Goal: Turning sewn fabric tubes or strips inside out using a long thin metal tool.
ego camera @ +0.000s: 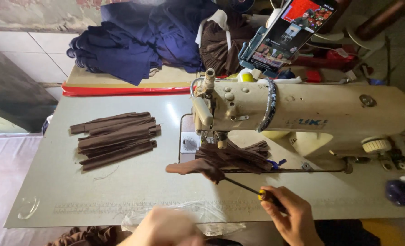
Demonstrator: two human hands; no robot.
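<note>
Brown fabric [232,157] lies bunched on the worktop [134,187] under the needle of the cream sewing machine [302,114]. The right hand [289,214] is closed around a thin tool [243,186] with a yellow collar, whose dark tip touches the soft cloth. The left hand [166,228] is blurred; its grip cannot be told. Flat brown strips [116,139] are stacked well apart at the left.

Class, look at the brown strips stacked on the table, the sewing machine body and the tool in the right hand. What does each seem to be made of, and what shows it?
Brown strips: woven cloth, matte, with soft folds and limp edges.
Sewing machine: probably painted metal, cream, with a dull sheen and grime.
Tool in the right hand: thin dark shaft, likely metal; the yellow collar looks like plastic.
</note>
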